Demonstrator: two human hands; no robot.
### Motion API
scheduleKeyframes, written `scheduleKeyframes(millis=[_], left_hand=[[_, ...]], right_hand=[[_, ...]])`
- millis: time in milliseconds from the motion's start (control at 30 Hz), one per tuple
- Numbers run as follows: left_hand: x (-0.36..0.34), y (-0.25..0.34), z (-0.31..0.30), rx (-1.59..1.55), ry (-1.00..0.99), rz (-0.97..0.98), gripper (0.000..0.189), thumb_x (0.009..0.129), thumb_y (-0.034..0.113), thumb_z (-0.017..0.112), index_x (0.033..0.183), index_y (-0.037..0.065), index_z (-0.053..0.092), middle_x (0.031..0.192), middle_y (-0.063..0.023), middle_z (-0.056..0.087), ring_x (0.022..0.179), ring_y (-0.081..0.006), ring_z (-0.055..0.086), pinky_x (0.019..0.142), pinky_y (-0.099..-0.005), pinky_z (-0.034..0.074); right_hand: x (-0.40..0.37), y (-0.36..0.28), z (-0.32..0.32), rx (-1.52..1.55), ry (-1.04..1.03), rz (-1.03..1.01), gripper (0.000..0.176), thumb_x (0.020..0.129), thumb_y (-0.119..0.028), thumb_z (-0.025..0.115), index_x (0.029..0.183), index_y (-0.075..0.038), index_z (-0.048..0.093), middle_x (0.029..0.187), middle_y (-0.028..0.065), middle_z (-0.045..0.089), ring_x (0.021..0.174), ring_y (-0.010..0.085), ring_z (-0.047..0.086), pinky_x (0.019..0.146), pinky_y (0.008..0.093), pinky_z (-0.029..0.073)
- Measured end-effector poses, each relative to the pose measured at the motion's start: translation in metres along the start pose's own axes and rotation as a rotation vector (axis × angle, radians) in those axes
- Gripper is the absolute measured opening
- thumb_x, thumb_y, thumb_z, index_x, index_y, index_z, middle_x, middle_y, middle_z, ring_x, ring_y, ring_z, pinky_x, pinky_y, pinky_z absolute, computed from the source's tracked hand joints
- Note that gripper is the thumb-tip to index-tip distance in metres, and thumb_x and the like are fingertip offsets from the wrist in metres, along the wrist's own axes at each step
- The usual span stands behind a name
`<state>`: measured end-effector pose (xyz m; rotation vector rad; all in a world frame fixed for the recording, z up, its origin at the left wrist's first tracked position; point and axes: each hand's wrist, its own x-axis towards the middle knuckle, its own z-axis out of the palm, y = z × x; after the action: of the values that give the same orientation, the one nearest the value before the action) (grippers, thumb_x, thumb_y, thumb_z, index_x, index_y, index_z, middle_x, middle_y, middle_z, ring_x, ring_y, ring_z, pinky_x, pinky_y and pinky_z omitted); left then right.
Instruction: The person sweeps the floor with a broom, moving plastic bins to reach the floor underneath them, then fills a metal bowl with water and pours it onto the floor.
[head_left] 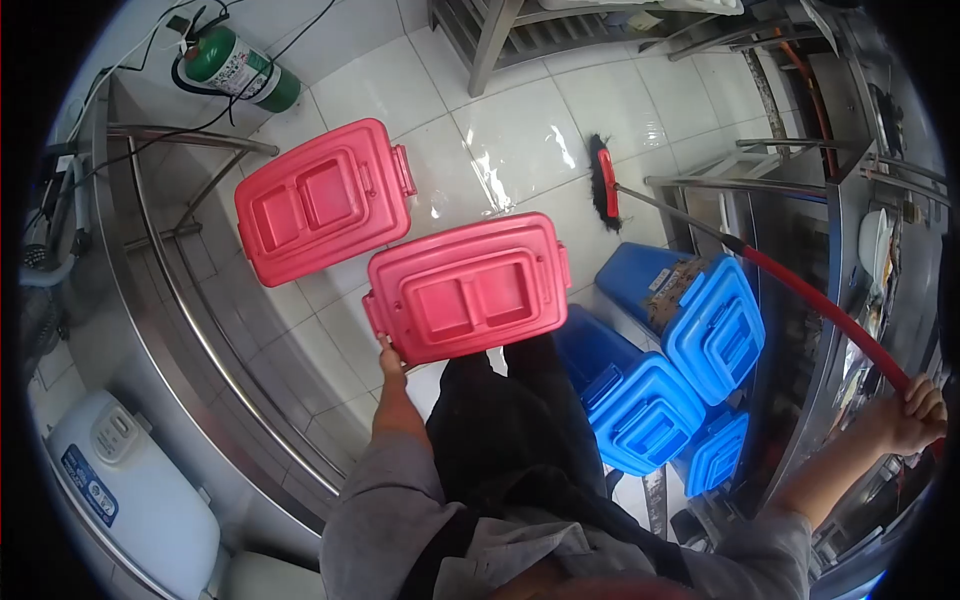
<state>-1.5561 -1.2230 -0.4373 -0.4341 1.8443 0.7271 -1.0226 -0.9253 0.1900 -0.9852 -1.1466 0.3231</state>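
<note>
Grasping the near red bin point(475, 285) at its near left corner: left hand point(391, 355), fingers partly hidden by the rim. Bin lies just ahead of the dark trousers point(475, 405), its bulk forward and right of that grip. Long axis runs crosswise, right end angled a little farther off. Left hand is clearly the nearer; its arm reaches forward, low and nearly straight. Right arm stretches well out to the side, right hand point(917, 415) clenched round the red broom handle point(820, 303). Blue bins point(645, 425) stand right of the legs. Beyond, left: second red bin point(322, 205), contact with the first unclear. Farther: broom head point(606, 183) on wet tile floor point(520, 135).
</note>
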Motion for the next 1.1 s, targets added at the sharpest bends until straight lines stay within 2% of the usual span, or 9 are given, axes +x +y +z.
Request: scheduleKeyframes(millis=[133, 233, 333, 400, 500, 600, 767, 933, 1100], left_hand=[[0.026, 0.008, -0.051, 0.035, 0.108, 0.002, 0.071, 0.088, 0.062, 0.032, 0.126, 0.003, 0.045, 0.117, -0.0155, 0.055, 0.104, -0.0329, 0.055, 0.081, -0.0518, 0.048], [0.092, 0.004, -0.098, 0.742, 0.202, 0.115, 0.06, 0.087, 0.051, 0.04, 0.096, -0.003, 0.063, 0.102, -0.0187, 0.063, 0.087, -0.0388, 0.061, 0.082, -0.0464, 0.048], [-0.057, 0.085, -0.028, 1.238, 0.415, 0.82, 0.048, 0.082, 0.042, 0.049, 0.087, -0.002, 0.066, 0.1, -0.0195, 0.064, 0.087, -0.0421, 0.06, 0.084, -0.044, 0.047], [-0.176, 0.139, 0.064, 0.913, 0.247, 1.058, 0.053, 0.074, 0.033, 0.064, 0.113, -0.002, 0.056, 0.116, -0.0219, 0.056, 0.108, -0.0375, 0.053, 0.095, -0.0421, 0.041], [-0.34, 0.191, 0.198, 0.623, -0.641, 1.476, 0.069, 0.073, 0.027, 0.07, 0.128, -0.002, 0.04, 0.13, -0.0238, 0.042, 0.124, -0.0353, 0.04, 0.104, -0.041, 0.031], [-0.449, 0.218, 0.301, 0.512, -0.764, 1.795, 0.063, 0.07, 0.02, 0.07, 0.123, -0.001, 0.044, 0.128, -0.0206, 0.044, 0.121, -0.0376, 0.04, 0.102, -0.0456, 0.031], [-0.409, 0.221, 0.42, 0.661, -0.562, 1.706, 0.027, 0.073, 0.019, 0.067, 0.055, 0.006, 0.051, 0.052, -0.0157, 0.051, 0.051, -0.0373, 0.053, 0.047, -0.0425, 0.041], [-0.449, 0.197, 0.558, 0.49, -0.862, 1.742, 0.027, 0.073, 0.017, 0.065, 0.055, 0.006, 0.048, 0.053, -0.0154, 0.05, 0.051, -0.0367, 0.051, 0.047, -0.041, 0.04], [-0.492, 0.194, 0.714, 0.382, -1.018, 1.761, 0.029, 0.073, 0.016, 0.066, 0.056, 0.004, 0.047, 0.056, -0.016, 0.05, 0.054, -0.0355, 0.051, 0.051, -0.0403, 0.041]], right_hand=[[0.015, -0.018, 0.0, 0.027, -0.04, -0.021, 0.04, 0.081, -0.016, 0.051, 0.05, -0.016, 0.025, 0.049, 0.0, 0.023, 0.042, 0.0107, 0.025, 0.045, 0.0254, 0.024], [0.03, -0.046, 0.004, 0.146, -0.163, 0.033, 0.037, 0.084, -0.014, 0.051, 0.054, -0.014, 0.029, 0.05, -0.001, 0.024, 0.042, 0.0084, 0.027, 0.042, 0.0231, 0.024], [0.033, -0.065, 0.038, 0.16, -0.225, -0.094, 0.043, 0.095, -0.041, 0.043, 0.062, -0.013, 0.04, 0.043, -0.0043, 0.027, 0.028, 0.0079, 0.028, 0.024, 0.0233, 0.029], [0.036, -0.071, 0.019, 0.337, -0.112, 0.076, 0.037, 0.087, -0.02, 0.058, 0.059, -0.013, 0.033, 0.053, -0.0017, 0.026, 0.043, 0.007, 0.025, 0.04, 0.0222, 0.023], [0.028, -0.053, 0.047, 0.528, -0.184, 0.249, 0.03, 0.086, -0.036, 0.06, 0.074, -0.011, 0.049, 0.063, -0.0026, 0.032, 0.051, 0.0054, 0.028, 0.043, 0.0196, 0.027], [0.049, -0.03, 0.086, 0.347, -0.039, 0.162, 0.03, 0.09, -0.039, 0.054, 0.097, -0.01, 0.053, 0.074, 0.002, 0.042, 0.063, 0.0154, 0.044, 0.064, 0.0321, 0.044], [0.122, 0.019, 0.088, 0.48, -0.183, 0.279, 0.029, 0.095, -0.025, 0.047, 0.072, -0.008, 0.044, 0.058, -0.0017, 0.032, 0.049, 0.0081, 0.03, 0.048, 0.0243, 0.029], [0.202, 0.038, 0.046, 0.28, -0.497, -0.085, 0.047, 0.095, -0.045, 0.036, 0.064, -0.01, 0.041, 0.046, -0.0011, 0.035, 0.033, 0.0086, 0.036, 0.024, 0.0249, 0.034], [0.228, 0.075, 0.035, 0.179, -0.652, -0.172, 0.045, 0.093, -0.047, 0.039, 0.066, -0.01, 0.04, 0.052, -0.0012, 0.036, 0.039, 0.0092, 0.036, 0.034, 0.0247, 0.033]])
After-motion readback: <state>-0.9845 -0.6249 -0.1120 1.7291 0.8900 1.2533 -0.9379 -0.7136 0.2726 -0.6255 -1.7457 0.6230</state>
